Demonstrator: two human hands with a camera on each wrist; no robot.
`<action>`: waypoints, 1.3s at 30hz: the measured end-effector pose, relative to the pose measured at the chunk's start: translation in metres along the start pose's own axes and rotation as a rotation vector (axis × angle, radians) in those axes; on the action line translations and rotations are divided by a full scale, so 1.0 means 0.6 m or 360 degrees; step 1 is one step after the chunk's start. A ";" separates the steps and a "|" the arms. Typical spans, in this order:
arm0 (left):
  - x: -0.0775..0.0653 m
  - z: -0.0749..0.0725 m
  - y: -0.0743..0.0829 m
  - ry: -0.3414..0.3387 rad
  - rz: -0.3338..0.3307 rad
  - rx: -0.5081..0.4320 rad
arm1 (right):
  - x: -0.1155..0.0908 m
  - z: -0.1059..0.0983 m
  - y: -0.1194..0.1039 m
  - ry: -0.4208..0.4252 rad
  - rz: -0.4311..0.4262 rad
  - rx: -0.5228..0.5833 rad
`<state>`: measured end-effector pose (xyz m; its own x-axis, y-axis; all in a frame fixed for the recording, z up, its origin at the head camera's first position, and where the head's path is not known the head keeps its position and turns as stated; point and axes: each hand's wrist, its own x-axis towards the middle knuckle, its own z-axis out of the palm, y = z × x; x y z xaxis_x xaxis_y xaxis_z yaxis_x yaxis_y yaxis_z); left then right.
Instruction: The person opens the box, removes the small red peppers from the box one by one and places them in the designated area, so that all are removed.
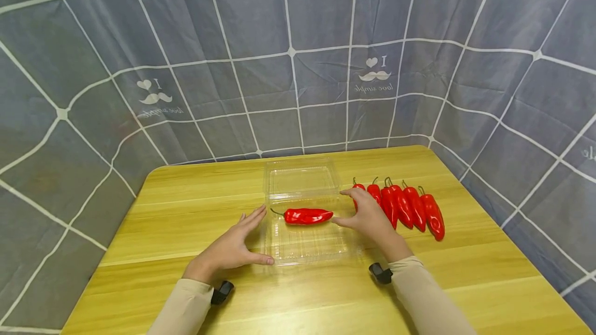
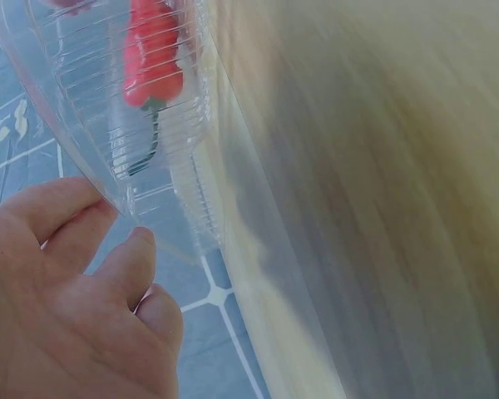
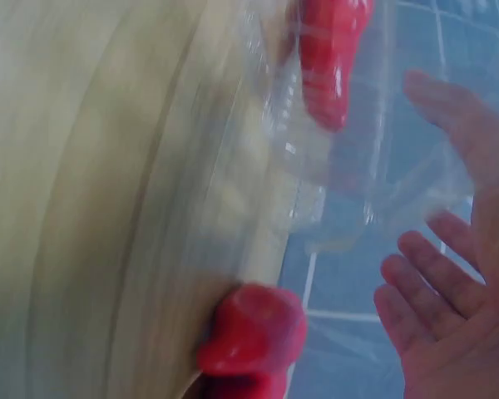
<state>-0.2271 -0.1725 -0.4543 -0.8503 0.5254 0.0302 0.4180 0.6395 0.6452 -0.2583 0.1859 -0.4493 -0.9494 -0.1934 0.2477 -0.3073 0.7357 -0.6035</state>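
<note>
A clear plastic clamshell box (image 1: 307, 249) lies with its lid (image 1: 301, 176) folded back on the wooden table. Across its base lies one long red pepper (image 1: 307, 216), stem to the left. My left hand (image 1: 235, 244) is at the box's left side, fingers spread, thumb by the near left corner; in the left wrist view its fingertips meet the box edge (image 2: 58, 133). My right hand (image 1: 368, 216) is by the right side, thumb and fingers spread apart, near the pepper's tip, holding nothing. The right wrist view is blurred, so contact with the box cannot be told.
Several more red peppers (image 1: 404, 206) lie in a row to the right of the box, partly behind my right hand. A grey curtain (image 1: 321, 71) with white lines hangs along the back and sides of the wooden table (image 1: 195, 185).
</note>
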 end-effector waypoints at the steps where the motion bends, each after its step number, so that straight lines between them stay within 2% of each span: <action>1: 0.000 0.000 -0.001 0.0004 0.0005 0.0001 | 0.001 0.002 -0.004 -0.0025 -0.0023 -0.0007; 6: -0.001 0.000 -0.001 0.0009 -0.0003 -0.0008 | 0.004 0.013 -0.022 -0.0086 -0.0116 -0.0058; 10: 0.000 0.000 0.000 0.0008 -0.0007 -0.0013 | 0.009 0.021 -0.031 -0.0113 -0.0121 -0.0077; 18: -0.002 -0.003 0.000 0.0003 -0.0005 -0.0005 | 0.020 0.039 -0.053 -0.0335 -0.0246 -0.0125; 25: -0.002 0.000 -0.001 -0.0002 -0.0008 -0.0001 | 0.021 0.052 -0.067 -0.0523 -0.0208 -0.0287; 31: -0.003 0.001 -0.001 0.0007 -0.0009 0.0016 | 0.023 0.062 -0.073 -0.0542 -0.0262 -0.0341; 39: -0.002 -0.001 0.000 -0.0007 -0.0009 0.0019 | 0.024 0.082 -0.073 -0.0501 -0.0333 -0.0221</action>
<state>-0.2264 -0.1734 -0.4537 -0.8514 0.5240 0.0233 0.4169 0.6492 0.6362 -0.2618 0.1190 -0.4569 -0.8475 -0.5219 0.0969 -0.5049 0.7360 -0.4510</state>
